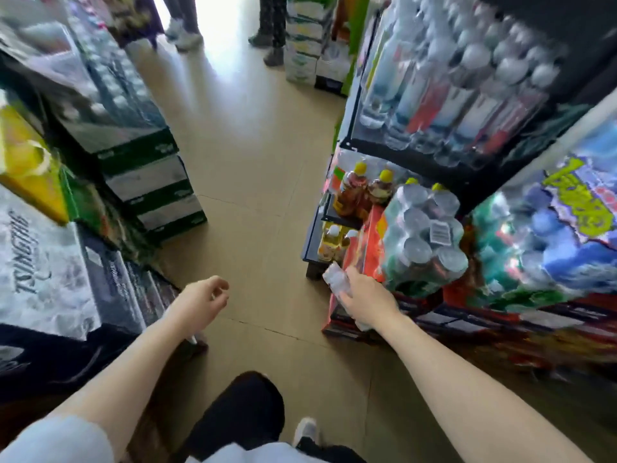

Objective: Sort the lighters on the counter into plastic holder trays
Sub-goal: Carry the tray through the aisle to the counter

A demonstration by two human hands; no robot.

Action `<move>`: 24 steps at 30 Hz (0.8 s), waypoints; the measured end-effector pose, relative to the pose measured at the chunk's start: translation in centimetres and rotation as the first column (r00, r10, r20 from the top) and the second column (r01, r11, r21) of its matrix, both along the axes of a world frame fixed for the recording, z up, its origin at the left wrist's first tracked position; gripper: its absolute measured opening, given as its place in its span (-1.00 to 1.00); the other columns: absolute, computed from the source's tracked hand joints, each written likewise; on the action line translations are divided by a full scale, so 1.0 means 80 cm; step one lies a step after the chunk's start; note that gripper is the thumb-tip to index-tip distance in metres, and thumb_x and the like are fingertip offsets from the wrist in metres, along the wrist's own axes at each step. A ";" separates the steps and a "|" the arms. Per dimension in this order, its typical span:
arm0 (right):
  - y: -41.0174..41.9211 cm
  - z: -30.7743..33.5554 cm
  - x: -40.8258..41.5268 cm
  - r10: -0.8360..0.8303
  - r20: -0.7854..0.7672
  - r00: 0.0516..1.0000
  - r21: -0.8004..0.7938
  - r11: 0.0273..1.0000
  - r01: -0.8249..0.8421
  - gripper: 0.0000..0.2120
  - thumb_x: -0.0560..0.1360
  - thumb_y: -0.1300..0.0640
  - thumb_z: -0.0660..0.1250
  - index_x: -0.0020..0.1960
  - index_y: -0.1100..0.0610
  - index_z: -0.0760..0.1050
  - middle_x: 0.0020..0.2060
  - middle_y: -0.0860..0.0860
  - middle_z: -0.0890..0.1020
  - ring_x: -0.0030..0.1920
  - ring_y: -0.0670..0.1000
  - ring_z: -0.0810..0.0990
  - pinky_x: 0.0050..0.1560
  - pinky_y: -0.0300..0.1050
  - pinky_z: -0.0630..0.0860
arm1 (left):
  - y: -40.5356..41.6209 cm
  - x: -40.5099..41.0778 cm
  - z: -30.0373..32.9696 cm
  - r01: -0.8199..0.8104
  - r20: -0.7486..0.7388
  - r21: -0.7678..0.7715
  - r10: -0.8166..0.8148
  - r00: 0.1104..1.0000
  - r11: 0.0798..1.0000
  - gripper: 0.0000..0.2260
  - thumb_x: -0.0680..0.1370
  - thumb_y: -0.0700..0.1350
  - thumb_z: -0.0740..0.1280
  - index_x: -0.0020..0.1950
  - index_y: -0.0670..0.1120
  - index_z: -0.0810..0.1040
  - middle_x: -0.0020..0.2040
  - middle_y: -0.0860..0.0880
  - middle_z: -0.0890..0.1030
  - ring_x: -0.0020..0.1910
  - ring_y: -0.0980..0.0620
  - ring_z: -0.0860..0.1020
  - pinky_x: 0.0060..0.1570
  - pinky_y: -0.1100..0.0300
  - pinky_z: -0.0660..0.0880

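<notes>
While the head view looks down a shop aisle with a tan tiled floor (253,182), both bare arms reach forward. The right hand (365,300), at about 4 o'clock from frame centre, has its fingers (347,297) curled round a small clear plastic item (337,280); blur prevents telling whether it is a holder tray. The left hand (200,304), at about 7 o'clock, hangs with loosely curled fingers, holding nothing. No lighters or desk can be made out. At 3 o'clock a shrink-wrapped pack of cans (422,235) sits just beside the right hand, with yellow-capped bottles (364,190) behind it and a black rack of water bottles (450,85) above. At 9 o'clock stand stacked green-and-white cartons (150,182) and a case printed TSINGTAO (36,262). At 12 o'clock, legs of other persons (270,25) stand in bright light. A white shoe (305,431) shows at 6 o'clock.
</notes>
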State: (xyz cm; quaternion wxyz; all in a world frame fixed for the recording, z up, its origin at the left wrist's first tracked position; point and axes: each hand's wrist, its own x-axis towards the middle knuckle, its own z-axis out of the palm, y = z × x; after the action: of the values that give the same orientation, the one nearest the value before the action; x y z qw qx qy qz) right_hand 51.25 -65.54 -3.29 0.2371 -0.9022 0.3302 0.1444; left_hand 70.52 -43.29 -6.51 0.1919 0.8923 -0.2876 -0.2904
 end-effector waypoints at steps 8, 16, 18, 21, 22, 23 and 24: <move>-0.091 0.006 0.283 0.108 0.143 0.984 0.032 0.993 -0.114 -0.87 0.53 0.09 0.16 -0.01 0.14 0.28 -0.08 0.19 0.59 -0.10 0.22 0.55 -0.20 0.02 0.44 | -0.058 0.221 -0.016 -0.188 -0.001 0.018 0.188 0.982 0.982 -0.81 0.54 -0.06 0.23 0.12 -0.05 0.49 -0.01 -0.03 0.57 -0.10 0.03 0.52 -0.18 0.21 0.44; -0.203 -0.021 0.518 0.043 0.032 0.999 0.054 0.998 -0.045 -0.92 0.53 0.12 0.12 -0.08 0.11 0.22 -0.07 0.19 0.58 -0.18 0.15 0.50 -0.24 -0.03 0.41 | -0.173 0.445 0.028 -0.113 0.002 -0.052 0.114 0.994 0.992 -0.82 0.55 -0.07 0.23 0.13 -0.01 0.48 -0.04 0.04 0.55 -0.10 0.10 0.52 -0.19 0.30 0.41; -0.233 -0.032 0.561 -0.027 0.015 1.000 0.096 0.995 0.025 -0.92 0.53 0.13 0.11 -0.09 0.13 0.23 -0.07 0.20 0.57 -0.18 0.14 0.48 -0.23 -0.05 0.39 | -0.212 0.493 0.043 -0.104 0.001 -0.102 0.105 0.994 0.989 -0.83 0.54 -0.09 0.24 0.12 -0.01 0.49 -0.03 0.02 0.57 -0.11 0.07 0.54 -0.16 0.27 0.43; -0.288 -0.044 0.638 -0.091 -0.002 0.996 0.170 0.981 0.090 -0.90 0.54 0.14 0.13 -0.08 0.17 0.24 -0.11 0.16 0.48 -0.19 0.11 0.43 -0.34 -0.13 0.28 | -0.273 0.570 0.051 -0.119 0.007 -0.206 0.123 0.992 0.971 -0.83 0.53 -0.11 0.26 0.12 -0.05 0.50 -0.05 0.03 0.56 -0.12 0.06 0.55 -0.16 0.28 0.45; -0.309 -0.047 0.668 -0.085 -0.011 0.996 0.169 0.982 0.086 -0.89 0.55 0.14 0.13 -0.08 0.18 0.24 -0.12 0.14 0.45 -0.20 0.11 0.41 -0.41 -0.15 0.23 | -0.294 0.598 0.051 -0.124 0.009 -0.231 0.129 0.992 0.965 -0.82 0.53 -0.12 0.26 0.12 -0.06 0.50 -0.05 0.02 0.56 -0.13 0.06 0.54 -0.17 0.30 0.45; -0.332 -0.052 0.699 -0.082 -0.017 0.996 0.166 0.983 0.084 -0.89 0.55 0.14 0.13 -0.09 0.18 0.24 -0.13 0.13 0.44 -0.21 0.11 0.40 -0.44 -0.17 0.19 | -0.315 0.627 0.048 -0.130 0.005 -0.249 0.135 0.991 0.960 -0.82 0.53 -0.13 0.26 0.12 -0.07 0.50 -0.04 0.01 0.56 -0.13 0.07 0.53 -0.18 0.33 0.44; -0.357 -0.055 0.732 -0.083 -0.017 0.996 0.162 0.983 0.085 -0.89 0.55 0.15 0.12 -0.09 0.18 0.24 -0.14 0.13 0.43 -0.21 0.11 0.39 -0.45 -0.18 0.17 | -0.337 0.658 0.046 -0.133 0.000 -0.259 0.137 0.991 0.957 -0.82 0.53 -0.13 0.26 0.13 -0.07 0.50 -0.04 0.01 0.55 -0.13 0.08 0.53 -0.17 0.32 0.44</move>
State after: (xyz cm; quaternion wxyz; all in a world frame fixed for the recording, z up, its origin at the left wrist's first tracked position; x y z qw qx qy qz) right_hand 109.78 -94.12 -7.69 0.3139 -0.8644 0.3563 0.1653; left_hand 123.17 -70.28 -2.87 0.3235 0.8797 -0.2630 -0.2287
